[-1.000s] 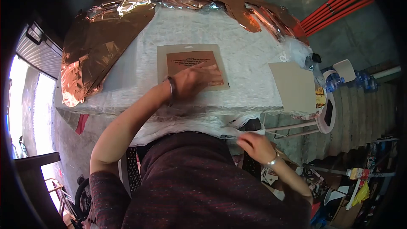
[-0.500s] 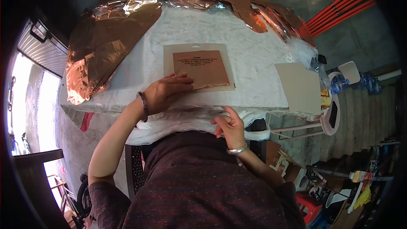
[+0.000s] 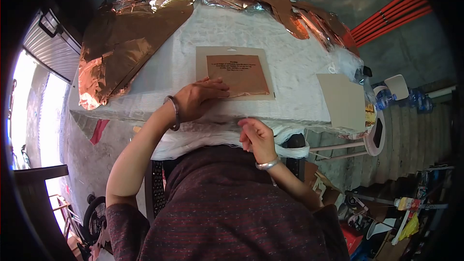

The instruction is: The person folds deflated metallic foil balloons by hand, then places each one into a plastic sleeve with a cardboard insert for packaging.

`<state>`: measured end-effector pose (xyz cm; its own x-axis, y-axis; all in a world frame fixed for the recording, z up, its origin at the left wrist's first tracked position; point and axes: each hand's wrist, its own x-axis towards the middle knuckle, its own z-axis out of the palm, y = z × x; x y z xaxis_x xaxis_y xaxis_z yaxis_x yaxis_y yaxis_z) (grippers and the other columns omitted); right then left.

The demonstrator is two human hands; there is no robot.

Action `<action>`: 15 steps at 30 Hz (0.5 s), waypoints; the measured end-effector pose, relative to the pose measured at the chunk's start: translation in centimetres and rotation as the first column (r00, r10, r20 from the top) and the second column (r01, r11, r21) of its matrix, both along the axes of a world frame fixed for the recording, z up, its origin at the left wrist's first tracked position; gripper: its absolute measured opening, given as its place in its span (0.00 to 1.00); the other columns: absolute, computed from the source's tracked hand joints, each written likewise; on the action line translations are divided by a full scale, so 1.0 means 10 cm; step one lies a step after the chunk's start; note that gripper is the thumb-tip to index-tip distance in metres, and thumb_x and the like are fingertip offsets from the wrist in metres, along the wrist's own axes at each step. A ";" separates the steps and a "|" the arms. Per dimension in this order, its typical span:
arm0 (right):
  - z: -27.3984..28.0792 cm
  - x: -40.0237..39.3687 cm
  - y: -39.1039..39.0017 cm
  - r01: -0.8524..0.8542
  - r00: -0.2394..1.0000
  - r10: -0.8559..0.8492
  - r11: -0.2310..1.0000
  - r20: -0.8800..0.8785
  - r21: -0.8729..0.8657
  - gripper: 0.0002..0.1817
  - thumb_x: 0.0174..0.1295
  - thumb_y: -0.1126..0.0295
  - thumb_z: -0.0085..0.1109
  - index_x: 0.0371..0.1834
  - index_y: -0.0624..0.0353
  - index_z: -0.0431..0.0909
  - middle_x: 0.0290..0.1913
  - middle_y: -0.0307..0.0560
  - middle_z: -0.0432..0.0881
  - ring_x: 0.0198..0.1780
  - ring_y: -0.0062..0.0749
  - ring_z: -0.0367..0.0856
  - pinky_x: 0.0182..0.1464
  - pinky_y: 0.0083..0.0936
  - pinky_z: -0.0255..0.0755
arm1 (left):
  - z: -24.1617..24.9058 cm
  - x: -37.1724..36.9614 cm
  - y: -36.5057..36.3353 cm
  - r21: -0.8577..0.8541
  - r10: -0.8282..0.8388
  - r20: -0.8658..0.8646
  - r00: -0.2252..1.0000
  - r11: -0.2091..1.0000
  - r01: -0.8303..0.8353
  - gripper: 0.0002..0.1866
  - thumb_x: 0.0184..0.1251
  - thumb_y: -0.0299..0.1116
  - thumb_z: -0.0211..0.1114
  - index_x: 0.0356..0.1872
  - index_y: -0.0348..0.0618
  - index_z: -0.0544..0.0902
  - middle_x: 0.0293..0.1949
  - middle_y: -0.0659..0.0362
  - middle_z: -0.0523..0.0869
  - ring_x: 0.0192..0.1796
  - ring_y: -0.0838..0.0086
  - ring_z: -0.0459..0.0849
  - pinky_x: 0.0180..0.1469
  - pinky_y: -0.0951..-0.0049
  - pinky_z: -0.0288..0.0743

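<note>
- Since 1 s ago: left hand (image 3: pixel 200 97) slid back to the near-left corner of the foil bag (image 3: pixel 238 75). It lay flat on the bag's middle then.
- Right hand (image 3: pixel 257 134) came up too. It was low by the lap, now it sits at the table edge (image 3: pixel 145 111).
- Bag spot: flat on a tan card (image 3: pixel 202 63), mid table, on the white cloth (image 3: pixel 290 58). Small print on its top half, too tiny to read.
- Done so far, I think: bag is laid out flat and straight on the card.
- Left to do, I think: near edge of the bag looks a bit lifted and wavy, so it's not pressed down all the way yet.
- Left hand: fingers (image 3: pixel 220 87) spread a little and flat, tips on the bag's near-left edge. Pressing, not gripping. Bracelet (image 3: pixel 173 112) on wrist.
- Right hand: fingers curled loose, half closed, right by the cloth fringe under the table edge. Can't tell if it pinches a thread or holds nothing.
- Round about: shiny copper foil sheets (image 3: pixel 125 43) at the far-left side. One more plain card (image 3: pixel 342 100) on the right, well apart from both hands.
</note>
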<state>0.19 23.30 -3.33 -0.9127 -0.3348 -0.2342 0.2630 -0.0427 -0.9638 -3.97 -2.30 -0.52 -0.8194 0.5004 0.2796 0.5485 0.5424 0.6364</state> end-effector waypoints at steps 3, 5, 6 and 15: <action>0.05 0.00 -0.05 -0.065 0.997 0.066 0.997 0.033 -0.034 0.12 0.74 0.64 0.49 0.44 0.61 0.78 0.23 0.39 0.76 0.17 0.16 0.68 0.18 0.13 0.60 | -0.04 0.00 0.00 0.020 0.001 -0.034 0.999 1.000 -0.001 0.18 0.65 0.22 0.57 0.57 0.39 0.80 0.59 0.51 0.80 0.69 0.56 0.71 0.73 0.57 0.59; 0.05 0.02 -0.04 -0.081 0.995 0.084 0.995 0.044 -0.065 0.12 0.74 0.65 0.49 0.45 0.62 0.77 0.21 0.39 0.75 0.16 0.17 0.66 0.18 0.14 0.58 | -0.03 0.00 0.00 0.020 0.002 -0.036 0.999 1.000 -0.002 0.19 0.63 0.21 0.56 0.57 0.38 0.80 0.59 0.50 0.81 0.69 0.56 0.71 0.73 0.57 0.59; 0.05 0.05 -0.01 -0.083 0.987 0.101 0.986 0.126 -0.143 0.12 0.74 0.65 0.49 0.46 0.62 0.77 0.21 0.39 0.74 0.16 0.17 0.65 0.18 0.14 0.57 | -0.03 0.00 0.00 0.023 0.006 -0.038 0.999 1.000 -0.005 0.19 0.63 0.21 0.56 0.57 0.38 0.80 0.59 0.50 0.81 0.69 0.56 0.71 0.73 0.57 0.59; 0.21 0.06 -0.17 0.095 0.983 -0.096 0.995 -0.158 -0.014 0.12 0.75 0.69 0.45 0.47 0.64 0.77 0.26 0.40 0.77 0.17 0.18 0.68 0.19 0.15 0.61 | -0.04 0.00 0.01 0.021 0.021 -0.016 1.000 1.000 -0.021 0.21 0.60 0.19 0.56 0.56 0.40 0.81 0.60 0.52 0.80 0.69 0.57 0.70 0.73 0.57 0.59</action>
<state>0.81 21.63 -1.24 -0.9660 -0.2452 -0.0820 0.1012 -0.0666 -0.9926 -4.00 -2.20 -0.88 -0.8251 0.4768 0.3032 0.5473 0.5407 0.6388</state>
